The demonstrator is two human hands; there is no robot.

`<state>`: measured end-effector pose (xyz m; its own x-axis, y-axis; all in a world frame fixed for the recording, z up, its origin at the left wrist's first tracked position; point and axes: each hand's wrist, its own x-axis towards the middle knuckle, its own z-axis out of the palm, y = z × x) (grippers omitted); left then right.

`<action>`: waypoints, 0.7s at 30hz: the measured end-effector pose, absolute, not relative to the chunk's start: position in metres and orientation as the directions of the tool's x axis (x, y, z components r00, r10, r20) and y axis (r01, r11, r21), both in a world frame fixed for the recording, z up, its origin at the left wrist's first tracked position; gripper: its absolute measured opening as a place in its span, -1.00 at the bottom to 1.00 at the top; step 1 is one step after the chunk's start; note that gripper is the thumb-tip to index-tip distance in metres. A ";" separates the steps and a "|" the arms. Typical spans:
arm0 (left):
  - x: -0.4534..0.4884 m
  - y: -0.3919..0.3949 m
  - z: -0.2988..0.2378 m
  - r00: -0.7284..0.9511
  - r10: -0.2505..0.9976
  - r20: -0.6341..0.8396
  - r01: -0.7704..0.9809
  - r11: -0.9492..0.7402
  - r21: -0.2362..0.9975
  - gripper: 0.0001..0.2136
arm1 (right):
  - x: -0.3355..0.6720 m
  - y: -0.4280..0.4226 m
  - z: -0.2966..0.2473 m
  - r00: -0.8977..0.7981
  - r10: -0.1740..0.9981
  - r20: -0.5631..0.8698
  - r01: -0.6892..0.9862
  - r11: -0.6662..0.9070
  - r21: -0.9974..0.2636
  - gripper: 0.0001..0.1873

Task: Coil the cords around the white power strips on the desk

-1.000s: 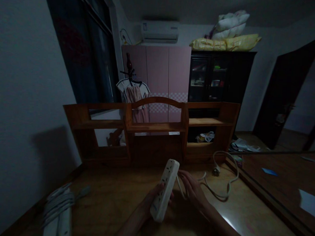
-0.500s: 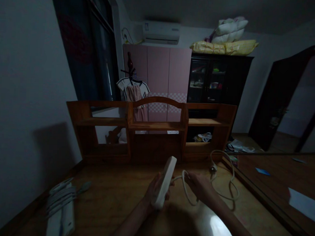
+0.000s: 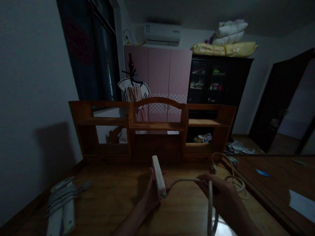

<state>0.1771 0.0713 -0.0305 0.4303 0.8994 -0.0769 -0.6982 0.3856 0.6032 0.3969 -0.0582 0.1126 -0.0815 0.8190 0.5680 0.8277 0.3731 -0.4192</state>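
Observation:
A white power strip (image 3: 158, 176) is held edge-up above the wooden desk, with my left hand (image 3: 152, 190) wrapped round it. From its near end a whitish cord (image 3: 182, 180) runs across to my right hand (image 3: 219, 192), whose fingers are closed on it. One loop of that cord hangs down below my right hand. The cord goes on to the right, where its plug (image 3: 213, 168) and more loops lie by the desk's right edge. At the left of the desk lies another white power strip (image 3: 69, 216), its cord wound round it.
A wooden shelf unit (image 3: 157, 126) stands along the back of the desk (image 3: 111, 185). On the lower surface to the right lie a white paper (image 3: 304, 205) and a small blue card (image 3: 262, 172). The wall (image 3: 22, 134) borders the left side.
My right hand has moved right and nearer, drawing the cord out from the power strip. The strip has turned in my left hand and now leans the other way.

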 end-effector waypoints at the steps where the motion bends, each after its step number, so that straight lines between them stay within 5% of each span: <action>1: 0.177 0.073 -0.033 0.436 0.899 -0.035 -0.711 0.368 0.599 -0.30 | 0.394 -0.062 0.111 -0.104 0.803 0.586 0.817 0.405 -0.410 -0.84; 5: 0.177 0.078 -0.042 0.431 0.900 0.066 -0.772 0.329 0.544 -0.28 | 0.389 -0.071 0.104 -0.215 0.718 0.662 0.811 0.509 -0.288 -0.85; 12: 0.182 0.068 -0.035 0.295 0.951 -0.094 -0.724 0.286 0.627 -0.35 | 0.399 -0.073 0.102 -0.256 0.686 0.681 0.844 0.502 -0.189 -0.83; 21: 0.170 0.060 -0.026 0.715 0.693 -0.099 -0.428 0.545 0.721 -0.42 | 0.382 -0.067 0.097 -0.325 0.661 0.677 0.835 0.537 -0.123 -0.77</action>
